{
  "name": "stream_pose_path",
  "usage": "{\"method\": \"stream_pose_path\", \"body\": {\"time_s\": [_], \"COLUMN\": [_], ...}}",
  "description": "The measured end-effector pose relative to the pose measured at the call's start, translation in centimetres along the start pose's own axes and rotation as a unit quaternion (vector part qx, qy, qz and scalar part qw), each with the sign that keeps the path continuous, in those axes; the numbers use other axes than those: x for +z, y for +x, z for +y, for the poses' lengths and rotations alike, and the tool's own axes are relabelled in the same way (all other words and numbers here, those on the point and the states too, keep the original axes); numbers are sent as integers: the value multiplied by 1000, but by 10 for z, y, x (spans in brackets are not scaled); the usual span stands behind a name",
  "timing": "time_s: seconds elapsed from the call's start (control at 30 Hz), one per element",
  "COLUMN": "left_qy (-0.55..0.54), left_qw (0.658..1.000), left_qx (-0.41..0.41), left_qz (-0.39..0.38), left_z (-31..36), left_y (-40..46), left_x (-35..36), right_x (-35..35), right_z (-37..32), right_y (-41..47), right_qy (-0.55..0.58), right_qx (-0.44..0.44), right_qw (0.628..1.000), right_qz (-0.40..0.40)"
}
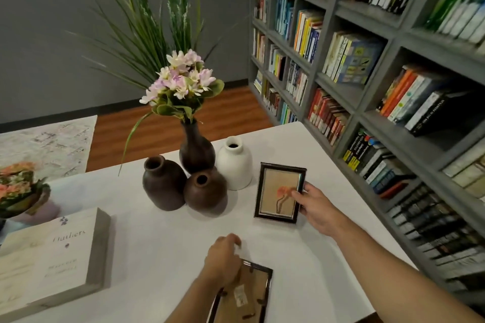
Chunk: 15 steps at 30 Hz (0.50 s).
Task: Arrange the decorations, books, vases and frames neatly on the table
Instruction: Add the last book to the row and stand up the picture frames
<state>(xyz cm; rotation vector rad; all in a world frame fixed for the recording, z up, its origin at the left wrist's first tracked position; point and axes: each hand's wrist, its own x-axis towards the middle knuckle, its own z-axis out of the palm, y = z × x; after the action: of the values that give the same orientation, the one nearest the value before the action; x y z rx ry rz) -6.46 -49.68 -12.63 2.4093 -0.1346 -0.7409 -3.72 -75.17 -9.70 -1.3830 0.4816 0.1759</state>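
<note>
My right hand point(316, 208) grips the right edge of a small dark picture frame point(275, 193) that stands upright on the white table point(162, 241), right of the vases. My left hand point(223, 257) holds the top of a second frame point(248, 296), whose brown back faces me near the front edge. Behind stand a tall dark vase with pink flowers point(195, 149), two squat brown vases point(162, 183) point(204, 190) and a white vase point(235, 164). A large pale book point(49, 262) lies at the left.
A potted orange flower arrangement point(21, 191) sits at the table's left edge. A grey bookshelf point(367, 60) full of books runs along the right side. A tall grass plant point(157, 21) rises behind the table; a rug point(44, 144) lies on the wooden floor.
</note>
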Motion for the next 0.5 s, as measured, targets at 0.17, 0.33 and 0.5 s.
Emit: {"method": "stream_pose_path", "body": {"time_s": [0.17,0.33,0.5], "left_qy": [43,44,37], "left_qw": [999,999,999], "left_qx": [14,21,17], "left_qz": [3,4,16], "left_z": [-17,-24,-30], "left_y": [5,9,9], "left_x": [6,7,4], "right_x": [-1,5,5], "right_z": [8,12,14], "right_y": [31,43,47], "right_qy": [-53,-50,-54], "right_qx": [-19,-24,-27], "right_qw": [998,998,998], "right_qz": [-30,-29,-27]}}
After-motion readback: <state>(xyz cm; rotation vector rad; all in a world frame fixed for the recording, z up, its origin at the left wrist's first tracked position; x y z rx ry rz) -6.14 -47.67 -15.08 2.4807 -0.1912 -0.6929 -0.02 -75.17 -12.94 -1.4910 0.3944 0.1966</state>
